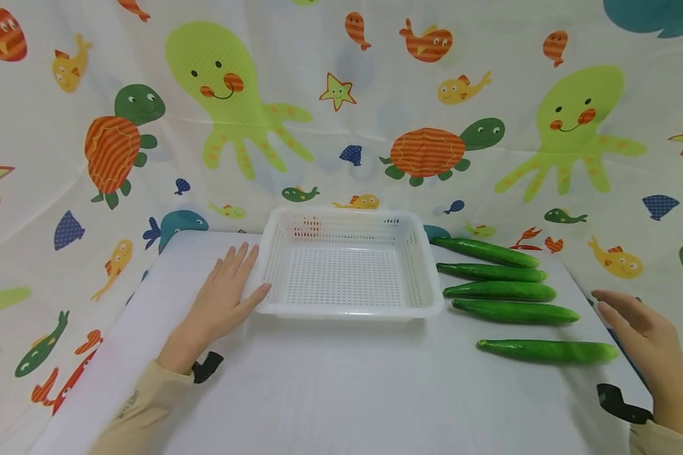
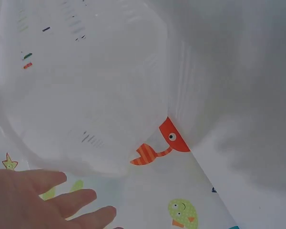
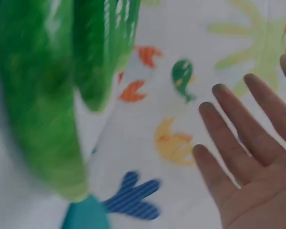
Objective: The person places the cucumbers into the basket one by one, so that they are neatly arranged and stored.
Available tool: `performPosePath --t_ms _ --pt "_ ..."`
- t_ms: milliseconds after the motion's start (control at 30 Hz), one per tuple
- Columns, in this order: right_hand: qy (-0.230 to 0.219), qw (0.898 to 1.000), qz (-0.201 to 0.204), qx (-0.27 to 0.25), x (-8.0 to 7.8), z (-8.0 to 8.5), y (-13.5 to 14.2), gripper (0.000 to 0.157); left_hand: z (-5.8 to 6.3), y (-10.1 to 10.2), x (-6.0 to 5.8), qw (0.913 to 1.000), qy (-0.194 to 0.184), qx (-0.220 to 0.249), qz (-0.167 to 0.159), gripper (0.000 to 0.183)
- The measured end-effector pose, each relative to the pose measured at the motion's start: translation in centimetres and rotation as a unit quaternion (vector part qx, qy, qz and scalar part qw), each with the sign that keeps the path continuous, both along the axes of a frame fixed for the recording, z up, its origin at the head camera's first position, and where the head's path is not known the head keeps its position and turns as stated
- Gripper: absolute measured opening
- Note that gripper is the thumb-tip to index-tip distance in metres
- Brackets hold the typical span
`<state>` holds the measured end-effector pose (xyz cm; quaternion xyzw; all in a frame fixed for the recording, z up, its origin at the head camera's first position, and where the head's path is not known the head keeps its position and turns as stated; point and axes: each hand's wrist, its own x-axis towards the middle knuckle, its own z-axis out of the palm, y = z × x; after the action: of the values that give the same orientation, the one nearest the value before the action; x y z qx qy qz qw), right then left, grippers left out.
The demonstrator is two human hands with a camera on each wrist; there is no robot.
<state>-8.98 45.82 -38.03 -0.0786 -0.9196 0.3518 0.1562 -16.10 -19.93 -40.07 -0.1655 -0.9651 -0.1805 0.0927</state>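
A white perforated plastic basket (image 1: 347,311) stands at the back middle of the table. My left hand (image 1: 222,297) is at its left side, fingers extended, the thumb close to the rim; whether it touches cannot be told. To the right of the basket lie several green cucumbers (image 1: 501,291), roughly parallel, with the nearest cucumber (image 1: 546,351) set apart from the others. Beyond the table's right edge my right hand (image 1: 646,341) hovers with nothing in it. Its fingers are spread in the right wrist view, beside the blurred cucumber (image 3: 43,105) ends.
A white cloth covers the table (image 1: 341,392). Behind and around it hangs a curtain (image 1: 341,164) printed with octopuses, turtles and fish. Black straps (image 1: 620,404) sit at both wrists, above beige sleeves (image 1: 142,404).
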Motion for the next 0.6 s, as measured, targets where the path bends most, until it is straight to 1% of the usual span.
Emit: performPosePath --t_ms 67,133,200,267,300,333,367,433,500,600 --pt "-0.023 0.998 -0.041 -0.047 0.1 -1.1 1.5 0.052 -0.2 0.5 -0.2 1.0 -0.003 -0.008 -0.004 0.09" --pt "-0.062 0.991 -0.087 -0.085 0.0 -2.2 3.0 0.057 -0.5 0.9 -0.3 0.9998 -0.007 -0.016 -0.005 0.098" --pt "-0.116 0.98 -0.124 -0.107 -0.2 -3.3 4.1 0.069 -0.9 1.2 -0.5 0.9997 -0.012 -0.023 -0.003 0.106" --pt "-0.164 0.968 -0.139 -0.132 -0.2 -4.3 5.2 0.081 -1.2 1.4 -0.8 0.9995 -0.016 -0.026 -0.001 0.113" --pt "-0.18 0.964 -0.133 -0.142 -0.2 -4.9 5.8 0.083 -1.4 1.4 -0.8 0.9996 -0.016 -0.025 -0.002 0.115" --pt "-0.188 0.963 -0.121 -0.147 -0.1 -5.6 6.3 0.083 -1.5 1.5 -0.9 0.9996 -0.016 -0.024 -0.002 0.117" --pt "-0.198 0.962 -0.106 -0.153 0.0 -6.1 6.7 0.084 -1.5 1.5 -0.9 0.9996 -0.015 -0.023 -0.002 0.119" --pt "-0.216 0.956 -0.08 -0.179 0.4 -7.2 7.4 0.083 -1.6 1.5 -1.0 0.9996 -0.01 -0.027 -0.004 0.123" --pt "-0.223 0.955 -0.049 -0.19 0.6 -8.1 7.8 0.079 -1.6 1.5 -1.0 0.9995 -0.009 -0.029 -0.006 0.127" --pt "-0.231 0.949 -0.029 -0.213 0.6 -9.0 7.8 0.076 -1.6 1.4 -1.0 0.9994 -0.014 -0.03 -0.006 0.132"
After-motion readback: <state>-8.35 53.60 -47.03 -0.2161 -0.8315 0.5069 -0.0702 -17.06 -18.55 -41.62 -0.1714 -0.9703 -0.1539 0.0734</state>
